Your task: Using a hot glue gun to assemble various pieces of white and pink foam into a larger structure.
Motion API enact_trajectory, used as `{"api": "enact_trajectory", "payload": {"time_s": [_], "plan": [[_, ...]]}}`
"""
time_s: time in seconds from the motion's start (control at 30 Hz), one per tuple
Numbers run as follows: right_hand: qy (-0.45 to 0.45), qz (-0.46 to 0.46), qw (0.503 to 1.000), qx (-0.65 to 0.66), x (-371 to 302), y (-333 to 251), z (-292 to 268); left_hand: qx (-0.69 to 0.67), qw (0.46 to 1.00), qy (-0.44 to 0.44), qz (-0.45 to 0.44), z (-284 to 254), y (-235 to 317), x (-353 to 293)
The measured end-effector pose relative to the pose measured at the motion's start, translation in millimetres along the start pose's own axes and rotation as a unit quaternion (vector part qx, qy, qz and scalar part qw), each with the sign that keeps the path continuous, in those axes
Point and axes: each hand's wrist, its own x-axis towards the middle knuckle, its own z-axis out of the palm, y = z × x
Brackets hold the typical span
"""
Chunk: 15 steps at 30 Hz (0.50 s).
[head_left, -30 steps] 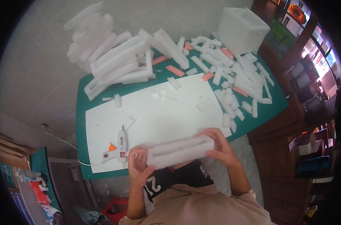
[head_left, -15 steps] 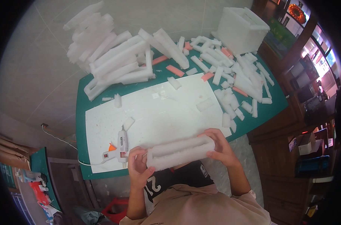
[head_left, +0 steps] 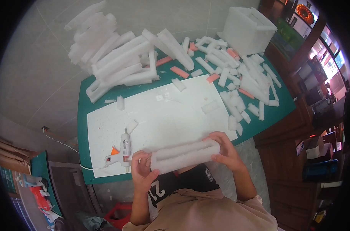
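Observation:
Between my two hands is a long white foam frame [head_left: 184,163], a narrow rectangle with a slot along its middle. My left hand [head_left: 143,169] grips its left end, thumb on the near side. Around the right end, my right hand [head_left: 225,153] is closed, with the thumb on the near face and the fingers over the far edge. The frame is held over the near edge of the table, above my lap. Just left of it a white-and-grey hot glue gun [head_left: 125,148] with an orange trigger lies on the white board [head_left: 171,119].
The white board lies on a green table [head_left: 84,133]. White foam frames [head_left: 125,63] are stacked at the back left. Foam offcuts [head_left: 232,73], some pink [head_left: 179,72], cover the right side. A foam box [head_left: 246,30] stands at the back right. The gun's cord [head_left: 82,164] runs left.
Almost nothing differs. The foam frame tilts very slightly in my hands, and both hands keep their hold.

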Motion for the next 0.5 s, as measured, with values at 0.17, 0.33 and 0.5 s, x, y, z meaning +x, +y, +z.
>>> {"api": "enact_trajectory", "payload": {"time_s": [0.17, 0.33, 0.5], "plan": [[-0.027, -0.001, 1.0, 0.011, -0.4, -2.7, -2.4, -0.005, 1.0, -0.008, -0.001, -0.4, 1.0, 0.8], [-0.025, -0.013, 1.0, 0.001, -0.2, -1.7, -2.7, -0.008, 1.0, -0.006, -0.005, 0.2, 1.4, 1.0], [-0.023, -0.004, 1.0, 0.006, -1.3, 3.4, -5.6, -0.001, 1.0, 0.0, -0.003, 1.3, -1.4, 0.1]]}}
